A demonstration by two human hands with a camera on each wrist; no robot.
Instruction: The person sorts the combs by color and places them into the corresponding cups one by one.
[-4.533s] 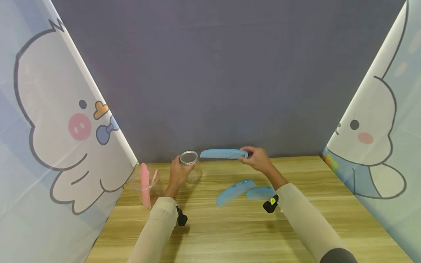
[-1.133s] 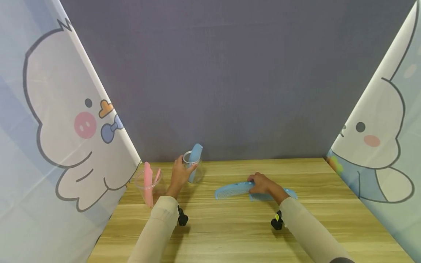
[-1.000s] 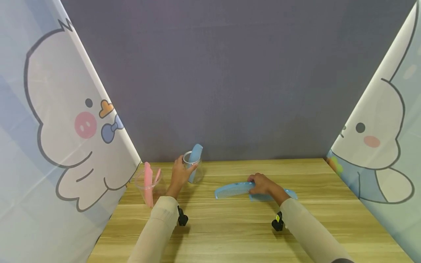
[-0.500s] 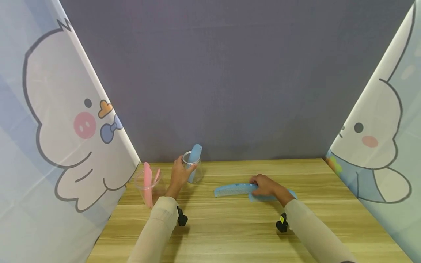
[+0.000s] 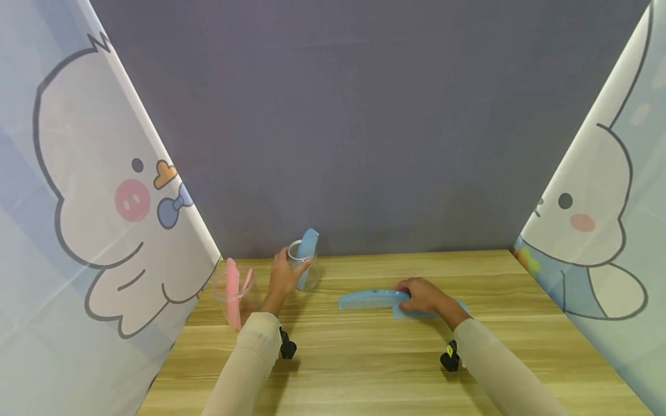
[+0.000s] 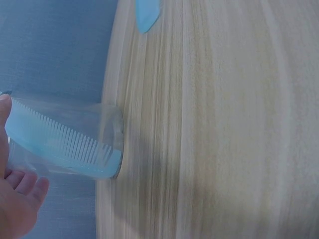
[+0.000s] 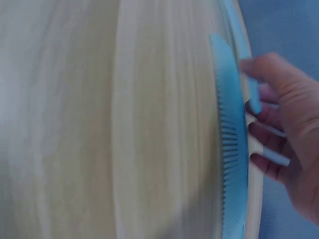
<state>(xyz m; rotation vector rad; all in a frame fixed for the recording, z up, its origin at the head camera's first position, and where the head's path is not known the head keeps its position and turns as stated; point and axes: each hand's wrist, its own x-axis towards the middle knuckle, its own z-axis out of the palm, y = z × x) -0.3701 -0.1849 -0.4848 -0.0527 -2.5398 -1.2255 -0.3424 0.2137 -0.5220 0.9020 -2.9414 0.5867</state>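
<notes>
My left hand point(image 5: 284, 274) grips a clear jar point(image 5: 314, 273) with a silver rim near the table's back edge. A light blue comb point(image 5: 309, 242) leans inside it, its top above the rim; in the left wrist view its teeth show through the wall. Toward the middle, my right hand point(image 5: 422, 294) pinches the right end of a second blue comb point(image 5: 369, 299) at the table. A third blue comb point(image 7: 233, 149) lies flat beside it, partly hidden under my right hand and wrist in the head view.
A wider clear tub point(image 5: 218, 296) holding pink combs point(image 5: 232, 292) stands to the left of my left forearm. A grey backdrop point(image 5: 333, 127) rises behind the wooden table point(image 5: 354, 370), with cartoon-printed cloth on both sides.
Earlier my right hand held a blue comb up beside the jar; that comb now stands inside it. My right hand has come down to another comb, whose left end has shifted slightly. My left hand stays.
</notes>
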